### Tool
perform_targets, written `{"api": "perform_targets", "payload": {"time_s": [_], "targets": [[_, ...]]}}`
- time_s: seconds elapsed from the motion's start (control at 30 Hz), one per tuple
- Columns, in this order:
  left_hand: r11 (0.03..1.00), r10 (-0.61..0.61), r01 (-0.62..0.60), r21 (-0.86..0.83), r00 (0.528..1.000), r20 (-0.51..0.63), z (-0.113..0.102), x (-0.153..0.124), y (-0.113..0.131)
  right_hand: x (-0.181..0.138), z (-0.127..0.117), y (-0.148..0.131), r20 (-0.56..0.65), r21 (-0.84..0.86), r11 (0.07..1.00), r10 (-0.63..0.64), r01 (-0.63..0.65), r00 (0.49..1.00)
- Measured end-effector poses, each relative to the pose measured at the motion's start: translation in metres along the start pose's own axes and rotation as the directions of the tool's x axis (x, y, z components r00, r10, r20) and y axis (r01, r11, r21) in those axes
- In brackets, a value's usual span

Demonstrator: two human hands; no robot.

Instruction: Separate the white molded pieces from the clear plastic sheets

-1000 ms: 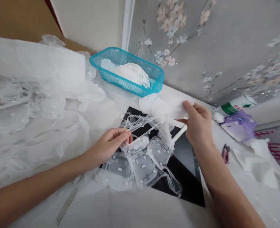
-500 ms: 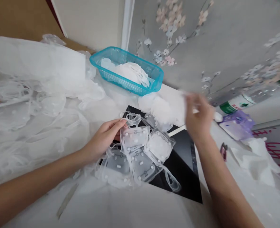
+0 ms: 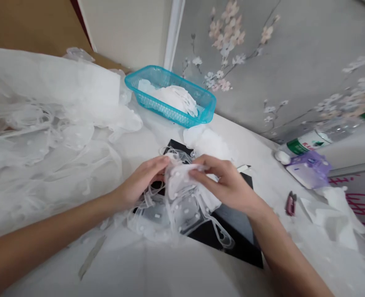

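Note:
A sheer pouch (image 3: 178,181) with white dots hangs between my two hands above a black board. My left hand (image 3: 145,175) is closed on its left edge, fingertips partly hidden behind the material. From the right, my right hand (image 3: 224,179) pinches the pouch's upper edge between thumb and fingers. Below lie more sheer dotted pouches (image 3: 153,216) with thin looped ribbons, spread over the black board (image 3: 241,239). Just behind my right hand is a pile of white, thin rounded pieces (image 3: 209,142). A white stick with a dark tip (image 3: 243,168) shows beside that hand.
A blue plastic basket (image 3: 170,113) holding white pieces stands at the back against the wall. Heaped sheer material (image 3: 46,165) covers the left side. On the right are small pink snips (image 3: 290,203), a purple packet (image 3: 312,167) and a lying plastic bottle (image 3: 309,142).
My right hand has come down and left from above the board's right side to the pouch and now pinches it. The pouch is lifted and bunched; my left hand stays at its edge.

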State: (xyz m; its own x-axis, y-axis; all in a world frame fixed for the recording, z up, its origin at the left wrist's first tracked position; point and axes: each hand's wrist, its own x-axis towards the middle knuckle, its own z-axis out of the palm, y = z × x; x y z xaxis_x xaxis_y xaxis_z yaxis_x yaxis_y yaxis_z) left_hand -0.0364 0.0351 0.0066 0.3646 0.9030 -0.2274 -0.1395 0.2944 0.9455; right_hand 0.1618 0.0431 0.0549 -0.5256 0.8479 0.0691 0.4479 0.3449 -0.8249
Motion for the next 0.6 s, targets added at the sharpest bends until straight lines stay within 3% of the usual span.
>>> {"api": "perform_targets", "payload": {"time_s": [0.07, 0.13, 0.2, 0.27, 0.37, 0.47, 0.6], "targets": [[1.000, 0.014, -0.011, -0.014, 0.980, 0.199, -0.0014, -0.0023, -0.0009, 0.0001, 0.0034, 0.0004, -0.175, 0.126, 0.990, 0.088, -0.066, 0.981], [0.998, -0.054, 0.039, 0.053, 0.947, 0.315, -0.0013, -0.0049, -0.0017, 0.0008, 0.0064, 0.0024, -0.307, 0.152, 0.983, 0.150, -0.107, 0.940], [0.984, -0.153, 0.117, 0.134, 0.939, 0.307, 0.0001, -0.0069, -0.0022, 0.0012, 0.0084, 0.0039, -0.451, 0.009, 0.995, 0.090, -0.096, 0.888], [0.975, -0.190, 0.157, 0.156, 0.955, 0.228, 0.0020, -0.0074, -0.0021, 0.0005, 0.0090, 0.0030, -0.507, -0.233, 0.972, -0.103, -0.021, 0.856], [0.981, -0.135, 0.110, 0.160, 0.979, 0.154, 0.0045, -0.0065, -0.0008, -0.0016, 0.0087, -0.0014, -0.258, -0.436, 0.885, -0.296, 0.162, 0.920], [0.982, -0.097, 0.064, 0.178, 0.978, 0.184, 0.0057, -0.0058, 0.0002, -0.0028, 0.0092, -0.0028, -0.002, -0.393, 0.890, -0.254, 0.233, 0.967], [0.979, -0.083, 0.040, 0.201, 0.974, 0.212, 0.0049, -0.0063, -0.0009, -0.0023, 0.0095, 0.0021, 0.100, -0.259, 0.948, -0.167, 0.188, 0.981]]}}
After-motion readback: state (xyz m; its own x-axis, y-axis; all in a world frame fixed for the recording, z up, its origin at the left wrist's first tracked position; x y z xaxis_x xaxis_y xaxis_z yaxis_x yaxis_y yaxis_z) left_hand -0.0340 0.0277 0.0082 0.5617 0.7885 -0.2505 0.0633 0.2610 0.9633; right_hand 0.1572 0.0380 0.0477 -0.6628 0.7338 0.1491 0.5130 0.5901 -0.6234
